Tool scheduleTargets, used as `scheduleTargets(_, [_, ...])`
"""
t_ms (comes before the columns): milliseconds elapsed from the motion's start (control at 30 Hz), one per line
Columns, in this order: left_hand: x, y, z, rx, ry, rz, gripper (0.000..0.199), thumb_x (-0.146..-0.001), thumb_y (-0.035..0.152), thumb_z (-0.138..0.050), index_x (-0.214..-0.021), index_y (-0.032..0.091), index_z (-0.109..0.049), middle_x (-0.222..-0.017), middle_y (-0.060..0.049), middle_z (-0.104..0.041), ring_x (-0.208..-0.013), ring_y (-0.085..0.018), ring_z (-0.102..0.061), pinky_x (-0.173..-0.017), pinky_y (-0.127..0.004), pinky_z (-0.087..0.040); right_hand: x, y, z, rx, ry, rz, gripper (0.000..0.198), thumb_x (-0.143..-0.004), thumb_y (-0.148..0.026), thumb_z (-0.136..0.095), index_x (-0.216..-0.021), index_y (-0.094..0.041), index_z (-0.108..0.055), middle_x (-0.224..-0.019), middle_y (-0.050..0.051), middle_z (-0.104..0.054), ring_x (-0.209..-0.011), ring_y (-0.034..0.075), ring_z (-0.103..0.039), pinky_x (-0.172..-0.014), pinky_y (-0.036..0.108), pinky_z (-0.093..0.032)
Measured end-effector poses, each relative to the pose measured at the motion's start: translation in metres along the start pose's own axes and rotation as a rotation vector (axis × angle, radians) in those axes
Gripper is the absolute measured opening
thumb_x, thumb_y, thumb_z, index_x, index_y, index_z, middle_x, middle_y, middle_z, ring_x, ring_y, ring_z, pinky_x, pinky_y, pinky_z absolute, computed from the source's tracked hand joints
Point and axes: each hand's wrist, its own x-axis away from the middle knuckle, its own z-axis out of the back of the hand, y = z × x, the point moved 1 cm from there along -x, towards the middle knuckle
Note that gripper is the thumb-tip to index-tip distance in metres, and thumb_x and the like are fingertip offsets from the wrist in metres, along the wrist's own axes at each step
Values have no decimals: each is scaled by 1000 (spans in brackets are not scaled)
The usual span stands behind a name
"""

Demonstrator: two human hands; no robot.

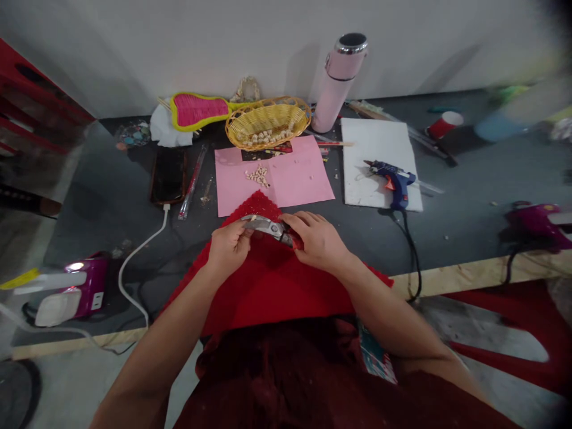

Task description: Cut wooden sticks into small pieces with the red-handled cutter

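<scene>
Right hand [319, 239]: holding pruning shears [267, 225] by the handle.
Left hand [229, 245]: fingers narrowed at the blades (holding what, I cannot tell).
Pruning shears: between the hands, over red cloth [268, 286].
Cream pieces [258, 175]: on pink paper [299, 179], beyond the left hand.

The single view looks from the person's head, forward and steeply down across the table [469, 208]. Clothing [268, 375] fills six o'clock, close under the lens; the wall [214, 47] spans eleven to one, farther off. The left hand [230, 245] and right hand [319, 238] lie near the dial's centre, arms entering from seven and five. Toward one, the flask [338, 89] shows its top from above. The margin around two is blurred.
</scene>
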Motion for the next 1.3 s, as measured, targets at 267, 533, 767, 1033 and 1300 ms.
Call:
scheduleTargets(267, [0,6,2,8,60,-45,26,-90,20,-44,-71,20,-61,-50,4,-57,-44,-9,-55,-50,-20,-43,3,-9,0,0,41,-44,41,-79,-15,-47,-120,-18,-53,-99,8,-64,-83,19,-58,-74,31,-43])
scheduleTargets(533, [2,4,-3,80,6,36,20,-83,13,-48,-76,18,-66,-52,2,-60,-50,-12,-58,-52,-21,-45,4,-19,-6,28,111,-49,34,-80,-17,-48,-112,-22,-59,-89,3,-67,-75,16,-61,-60,26,-40])
scheduleTargets(767, [0,4,-2,231,76,197,25,-92,33,-48,-102,17,-65,-71,-1,-70,-44,-6,-53,-49,-18,-44,-2,4,-8,52,120,-194,41,-83,-27,-56,-124,-22,-53,-109,6,-67,-91,21,-63,-69,29,-48])
scheduleTargets(1033, [1,6,-3,153,55,153,24,-92,32,-50,-99,18,-67,-71,0,-70,-52,-7,-58,-54,-18,-46,-2,4,-7,77,87,-179,55,-78,-50,-66,-124,-24,-53,-116,9,-63,-107,28,-55,-79,39,-51])
scheduleTargets(1300, [1,5,-4,109,30,142,23,-91,33,-50,-98,19,-67,-72,0,-71,-57,-9,-62,-56,-19,-47,-2,11,1,-279,331,-118,35,-90,-25,-49,-125,-25,-47,-119,9,-55,-108,23,-56,-94,44,-49])
